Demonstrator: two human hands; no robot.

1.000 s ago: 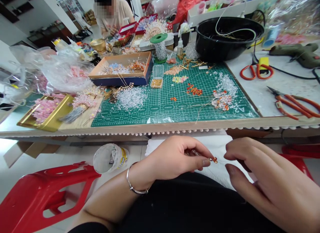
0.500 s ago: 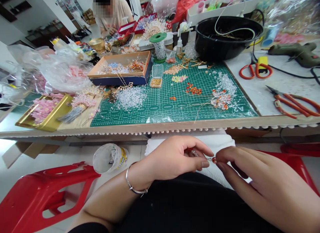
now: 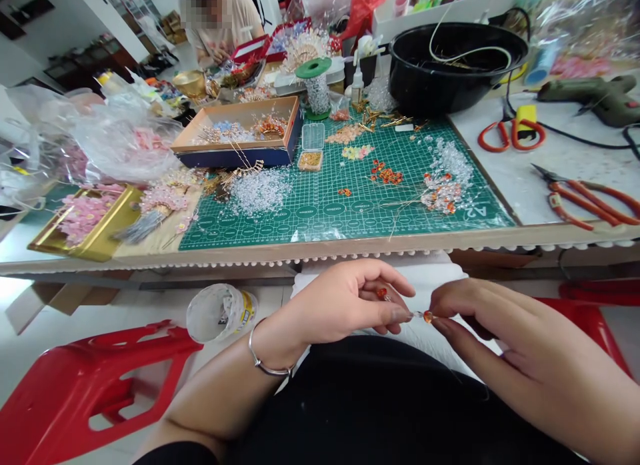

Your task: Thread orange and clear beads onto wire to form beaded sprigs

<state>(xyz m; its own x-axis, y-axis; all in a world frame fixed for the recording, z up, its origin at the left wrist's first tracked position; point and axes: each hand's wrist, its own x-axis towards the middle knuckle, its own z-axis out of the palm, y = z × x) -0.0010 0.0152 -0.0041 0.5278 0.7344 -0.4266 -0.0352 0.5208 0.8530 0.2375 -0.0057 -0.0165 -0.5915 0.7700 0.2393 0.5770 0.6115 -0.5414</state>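
Over my lap, my left hand (image 3: 345, 302) pinches a short beaded wire (image 3: 416, 314) between thumb and fingers. One orange bead (image 3: 383, 294) shows inside the curl of that hand, and clear beads run along the wire. At the other end, the thumb and forefinger of my right hand (image 3: 515, 338) close at an orange bead (image 3: 428, 316). Part of the wire is hidden behind my fingers. On the green cutting mat (image 3: 320, 218) lie loose orange beads (image 3: 386, 172) and a bunch of orange-and-clear beaded stems (image 3: 441, 193).
Clear beads (image 3: 260, 192), a cardboard box (image 3: 240, 157), a wire spool (image 3: 317, 92) and a black basin (image 3: 450, 85) crowd the table. Pliers (image 3: 585, 195) and a glue gun (image 3: 595, 98) lie right. A red stool (image 3: 100, 365) and white bucket (image 3: 215, 315) stand left. Another person sits across.
My left forefinger has lifted away from the thumb, so the orange bead inside that hand shows more. The bead between my hands is also more exposed. The view has shifted slightly.
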